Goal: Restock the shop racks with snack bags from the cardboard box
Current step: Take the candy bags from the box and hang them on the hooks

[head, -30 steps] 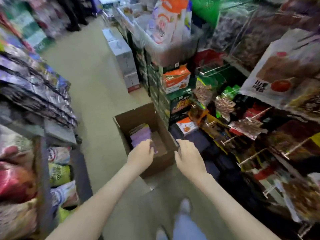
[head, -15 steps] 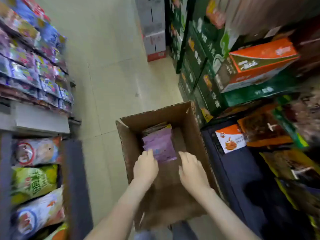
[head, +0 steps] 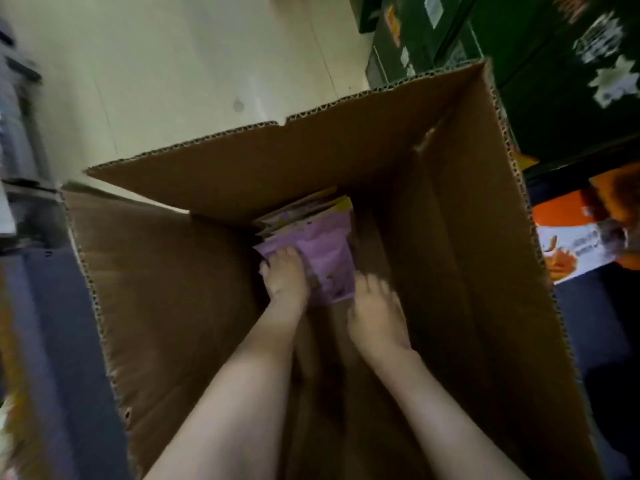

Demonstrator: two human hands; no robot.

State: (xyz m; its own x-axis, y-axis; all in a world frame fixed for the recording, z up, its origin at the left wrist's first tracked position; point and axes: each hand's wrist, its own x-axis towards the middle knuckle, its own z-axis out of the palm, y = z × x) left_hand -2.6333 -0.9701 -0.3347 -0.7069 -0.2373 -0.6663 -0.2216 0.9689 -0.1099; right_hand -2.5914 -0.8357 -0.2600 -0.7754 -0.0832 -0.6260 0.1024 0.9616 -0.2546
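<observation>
An open brown cardboard box (head: 467,237) fills the view, standing on the shop floor. At its bottom lies a stack of purple snack bags (head: 325,254), with yellow-edged bags behind them. Both my arms reach down inside the box. My left hand (head: 284,273) rests on the left part of the top purple bag, fingers laid over it. My right hand (head: 375,308) is just right of the stack's near corner, fingers spread, with nothing seen in it. The image is blurred, so the exact grip is unclear.
Green cartons (head: 519,64) are stacked at the upper right beside the box. An orange and white snack pack (head: 571,237) lies to the right on a dark blue shelf base (head: 595,323). Pale floor tiles (head: 173,64) stretch beyond the box. A blurred rack (head: 20,133) stands at the left.
The view has dropped closer into the box. Both hands went from above the box rim down to its bottom, and the left hand came onto the purple bags.
</observation>
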